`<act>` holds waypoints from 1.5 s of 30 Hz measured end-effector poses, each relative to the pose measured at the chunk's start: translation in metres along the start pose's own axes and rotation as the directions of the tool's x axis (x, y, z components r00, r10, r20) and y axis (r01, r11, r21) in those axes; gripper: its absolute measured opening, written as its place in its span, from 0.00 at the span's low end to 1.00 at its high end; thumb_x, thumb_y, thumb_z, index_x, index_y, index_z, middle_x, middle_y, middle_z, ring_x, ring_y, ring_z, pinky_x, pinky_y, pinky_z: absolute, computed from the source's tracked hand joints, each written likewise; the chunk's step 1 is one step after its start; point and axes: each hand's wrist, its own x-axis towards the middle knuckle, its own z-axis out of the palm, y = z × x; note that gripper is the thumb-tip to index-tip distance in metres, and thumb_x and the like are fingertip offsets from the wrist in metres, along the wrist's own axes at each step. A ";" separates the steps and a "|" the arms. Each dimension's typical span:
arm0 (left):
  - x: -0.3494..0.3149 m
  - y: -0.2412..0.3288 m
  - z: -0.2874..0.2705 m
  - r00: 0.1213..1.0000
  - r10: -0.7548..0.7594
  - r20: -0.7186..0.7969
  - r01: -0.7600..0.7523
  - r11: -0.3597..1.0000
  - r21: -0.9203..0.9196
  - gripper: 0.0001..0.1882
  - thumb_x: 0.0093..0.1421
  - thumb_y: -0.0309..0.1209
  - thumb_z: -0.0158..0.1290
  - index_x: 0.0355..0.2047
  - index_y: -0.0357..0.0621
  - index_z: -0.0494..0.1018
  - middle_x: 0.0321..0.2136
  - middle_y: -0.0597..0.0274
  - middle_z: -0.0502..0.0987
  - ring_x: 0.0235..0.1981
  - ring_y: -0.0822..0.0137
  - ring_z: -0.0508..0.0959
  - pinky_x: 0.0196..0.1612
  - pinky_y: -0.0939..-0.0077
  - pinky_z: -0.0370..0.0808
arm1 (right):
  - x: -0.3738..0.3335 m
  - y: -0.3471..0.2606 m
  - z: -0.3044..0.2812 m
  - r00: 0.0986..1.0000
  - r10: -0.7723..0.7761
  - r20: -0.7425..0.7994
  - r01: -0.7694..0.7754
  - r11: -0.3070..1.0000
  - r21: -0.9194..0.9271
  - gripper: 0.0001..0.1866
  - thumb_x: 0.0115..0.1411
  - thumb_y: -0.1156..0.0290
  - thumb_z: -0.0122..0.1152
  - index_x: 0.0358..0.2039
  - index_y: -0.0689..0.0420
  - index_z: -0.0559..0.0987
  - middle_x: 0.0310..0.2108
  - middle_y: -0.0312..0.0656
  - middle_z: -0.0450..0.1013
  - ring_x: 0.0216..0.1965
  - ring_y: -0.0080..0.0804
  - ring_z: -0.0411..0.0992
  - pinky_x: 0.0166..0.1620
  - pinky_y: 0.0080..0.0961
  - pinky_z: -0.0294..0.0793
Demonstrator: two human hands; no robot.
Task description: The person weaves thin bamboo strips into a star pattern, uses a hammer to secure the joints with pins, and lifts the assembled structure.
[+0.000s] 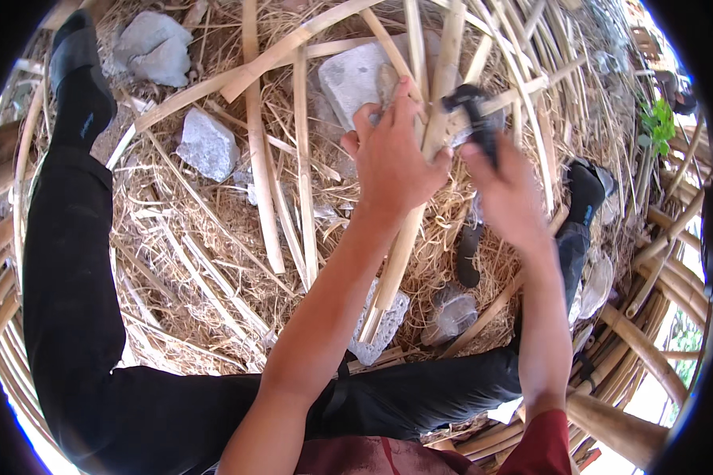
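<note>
Gripping bamboo strip (408,241) in left hand (396,154), with thumb on its right side and fingers to its left; seen passing beneath left wrist to the near side. Clasping black hammer (480,123) by the handle in right hand (505,186), blurred. Noted large pale stone (345,83) beyond left hand, slightly leftward; also dark, round-ended object (469,257) on near side of right hand, over straw (440,237).
</note>
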 end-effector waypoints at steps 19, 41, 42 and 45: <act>-0.013 0.008 0.002 0.998 -0.042 0.038 0.045 0.997 -0.060 0.55 0.48 0.34 0.71 0.72 0.41 0.50 0.53 0.58 0.75 0.63 0.46 0.61 0.57 0.37 0.58 | -0.001 0.007 0.017 0.913 -0.249 -0.323 0.281 0.958 0.056 0.17 0.71 0.59 0.55 0.47 0.62 0.74 0.23 0.37 0.69 0.22 0.24 0.70 0.26 0.27 0.68; -0.013 0.010 0.004 0.999 -0.039 -0.015 0.038 0.998 -0.047 0.55 0.47 0.36 0.72 0.70 0.40 0.52 0.49 0.55 0.78 0.60 0.46 0.64 0.55 0.43 0.58 | 0.007 0.023 0.011 0.953 -0.297 -0.065 0.282 0.944 -0.173 0.20 0.73 0.58 0.53 0.47 0.65 0.74 0.24 0.55 0.74 0.28 0.55 0.76 0.37 0.47 0.74; -0.011 0.006 -0.001 0.999 -0.034 -0.020 0.033 0.998 -0.045 0.55 0.47 0.37 0.72 0.70 0.40 0.52 0.49 0.55 0.78 0.60 0.46 0.64 0.55 0.43 0.58 | 0.004 0.008 0.003 0.989 -0.143 0.034 0.146 0.980 -0.135 0.20 0.73 0.59 0.53 0.48 0.66 0.74 0.25 0.58 0.75 0.30 0.59 0.76 0.39 0.49 0.74; -0.015 0.004 -0.001 0.997 -0.075 0.022 0.075 0.997 -0.023 0.56 0.48 0.37 0.71 0.71 0.42 0.50 0.50 0.55 0.78 0.61 0.47 0.64 0.56 0.44 0.57 | 0.002 -0.020 -0.025 0.999 0.033 0.000 -0.033 0.993 0.110 0.20 0.73 0.59 0.51 0.49 0.66 0.74 0.26 0.60 0.75 0.32 0.61 0.76 0.40 0.50 0.73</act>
